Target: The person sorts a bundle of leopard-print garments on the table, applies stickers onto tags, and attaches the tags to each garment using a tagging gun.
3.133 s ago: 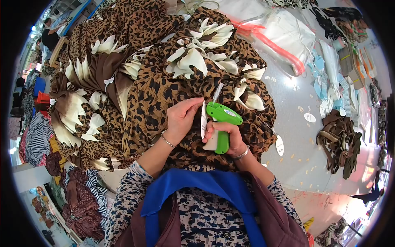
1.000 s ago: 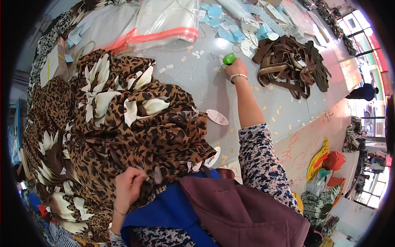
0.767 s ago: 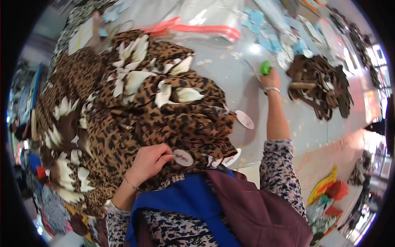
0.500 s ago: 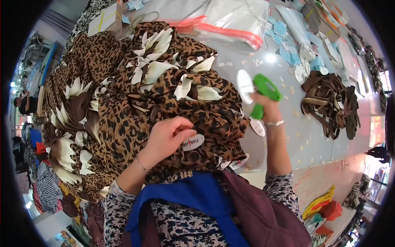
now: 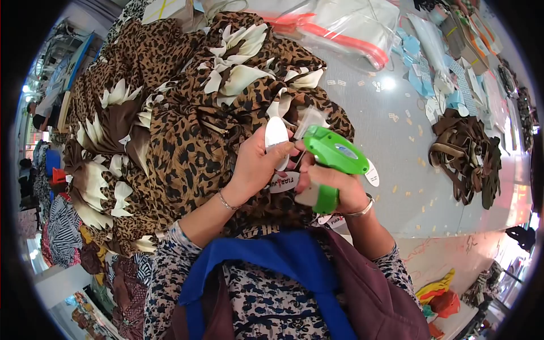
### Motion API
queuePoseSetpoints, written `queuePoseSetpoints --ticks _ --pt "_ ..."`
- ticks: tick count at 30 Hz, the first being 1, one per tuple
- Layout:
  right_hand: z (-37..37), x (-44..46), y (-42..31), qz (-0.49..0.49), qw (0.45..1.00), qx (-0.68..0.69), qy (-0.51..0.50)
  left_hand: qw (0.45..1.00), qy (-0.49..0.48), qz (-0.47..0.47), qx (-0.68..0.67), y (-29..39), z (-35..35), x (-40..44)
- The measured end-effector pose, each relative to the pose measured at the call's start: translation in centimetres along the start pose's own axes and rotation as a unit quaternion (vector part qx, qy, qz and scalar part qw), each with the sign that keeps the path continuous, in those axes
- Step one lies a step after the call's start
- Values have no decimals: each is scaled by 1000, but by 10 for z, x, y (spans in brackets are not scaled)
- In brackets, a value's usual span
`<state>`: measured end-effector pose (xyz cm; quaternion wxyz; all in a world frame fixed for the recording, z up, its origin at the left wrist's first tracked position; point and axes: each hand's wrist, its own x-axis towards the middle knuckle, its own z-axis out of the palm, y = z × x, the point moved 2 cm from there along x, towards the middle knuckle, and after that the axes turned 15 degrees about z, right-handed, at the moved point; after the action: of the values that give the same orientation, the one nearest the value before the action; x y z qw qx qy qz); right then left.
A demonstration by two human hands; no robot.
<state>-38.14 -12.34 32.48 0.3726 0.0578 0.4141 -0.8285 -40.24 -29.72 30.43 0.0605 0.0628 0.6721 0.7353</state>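
We are working at a shiny grey table (image 5: 396,187), clear plastic bags (image 5: 357,22) lying beyond our hands, brown straps (image 5: 467,156) heaping up to their right, and striped cloth (image 5: 62,226) sitting far out to their left in the room. Beneath them, leopard-print fabric (image 5: 187,147) is bunching, showing cream patches. Our left hand (image 5: 253,161) is pinching a white oval tag (image 5: 276,135); our right hand (image 5: 335,184) is gripping a green tag gun (image 5: 334,150) just beside it
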Motion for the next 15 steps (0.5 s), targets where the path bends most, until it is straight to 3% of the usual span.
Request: queuePoseSetpoints --ticks 3,10,13,15 --pt "5 0 3 51 999 -8 3 995 -31 56 80 -2 1 1" --pt "7 5 6 33 998 -7 57 973 -62 52 215 22 3 -3" --pt "8 6 6 41 997 -6 71 965 -72 98 232 8 5 -5" --pt "8 7 7 -12 998 8 65 941 -126 112 293 3 1 -2"
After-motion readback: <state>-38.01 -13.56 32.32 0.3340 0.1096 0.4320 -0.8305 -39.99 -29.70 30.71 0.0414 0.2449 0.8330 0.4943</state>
